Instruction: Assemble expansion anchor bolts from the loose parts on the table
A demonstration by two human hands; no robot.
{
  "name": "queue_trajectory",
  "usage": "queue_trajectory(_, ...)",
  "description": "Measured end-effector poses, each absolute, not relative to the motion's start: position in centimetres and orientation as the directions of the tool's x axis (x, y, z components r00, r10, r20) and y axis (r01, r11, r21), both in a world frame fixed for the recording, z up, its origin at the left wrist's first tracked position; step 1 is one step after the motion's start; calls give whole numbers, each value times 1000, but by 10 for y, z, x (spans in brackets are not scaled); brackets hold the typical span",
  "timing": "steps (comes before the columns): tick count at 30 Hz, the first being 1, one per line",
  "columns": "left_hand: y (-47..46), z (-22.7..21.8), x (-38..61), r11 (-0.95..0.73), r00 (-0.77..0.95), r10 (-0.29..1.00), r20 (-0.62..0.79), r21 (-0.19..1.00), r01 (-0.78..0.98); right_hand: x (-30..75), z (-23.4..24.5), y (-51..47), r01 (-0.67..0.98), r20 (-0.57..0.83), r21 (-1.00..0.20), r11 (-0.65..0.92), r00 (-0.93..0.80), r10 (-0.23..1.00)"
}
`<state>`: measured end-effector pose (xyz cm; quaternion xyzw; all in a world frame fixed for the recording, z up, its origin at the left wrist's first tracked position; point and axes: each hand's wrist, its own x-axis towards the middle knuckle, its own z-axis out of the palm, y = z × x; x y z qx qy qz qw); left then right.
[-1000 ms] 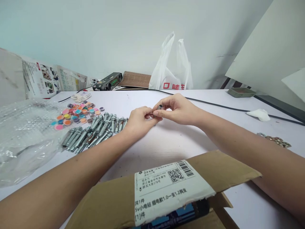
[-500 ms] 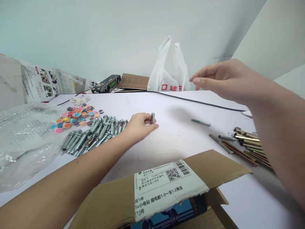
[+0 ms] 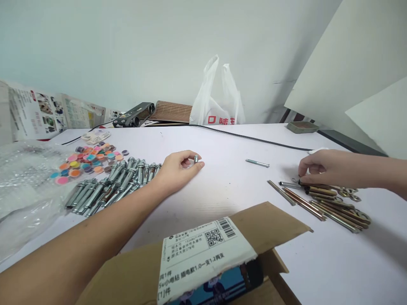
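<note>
My left hand (image 3: 181, 169) rests on the table with thumb and fingers closed around a short silver metal cylinder (image 3: 196, 159), held upright; its lower part is hidden. Just left of that hand lies a pile of silver expansion bolts (image 3: 111, 184). My right hand (image 3: 321, 167) reaches down over a pile of brass-coloured rods, tubes and eye bolts (image 3: 340, 212). Its fingers pinch the end of a brass-coloured tube at the top of this pile. A silver tube (image 3: 288, 185) lies beside the fingertips. Between my hands a silver threaded rod (image 3: 257, 163) lies alone.
In front stands an open cardboard box (image 3: 254, 228) with raised flaps. Coloured discs (image 3: 92, 159) and clear plastic wrap (image 3: 28, 190) lie at left. A black cable (image 3: 254, 137) crosses behind, before a white plastic bag (image 3: 216, 101). A small green tray (image 3: 302, 127) sits at back right.
My right hand has come down from the air onto the brass-coloured pile, its fingers closing on a tube. The silver cylinder stays in my left hand. The view has shifted a little right.
</note>
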<state>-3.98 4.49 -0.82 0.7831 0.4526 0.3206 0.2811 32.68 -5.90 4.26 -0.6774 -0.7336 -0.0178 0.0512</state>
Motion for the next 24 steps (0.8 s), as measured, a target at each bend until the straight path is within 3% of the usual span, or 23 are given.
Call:
queue_trajectory(4, 45, -7, -41, -459, 444, 868, 221, 695, 554, 327, 38, -56, 994, 47, -94, 55, -50, 998)
queue_trajectory(8, 44, -9, -42, -461, 453, 866, 213, 693, 555, 327, 38, -47, 976, -330, -194, -100, 31, 943)
queue_trajectory(10, 45, -9, -42, -462, 448, 866, 221, 695, 551, 326, 40, -44, 962, -421, -196, -188, 91, 902)
queue_trajectory(19, 47, -12, -41, -444, 443, 872, 206, 712, 544, 324, 39, -34, 943, -461, -103, -315, 235, 856)
queue_trajectory(24, 47, -7, -41, -424, 423, 888, 182, 680, 598, 313, 43, -35, 945, -427, -139, -295, 212, 879)
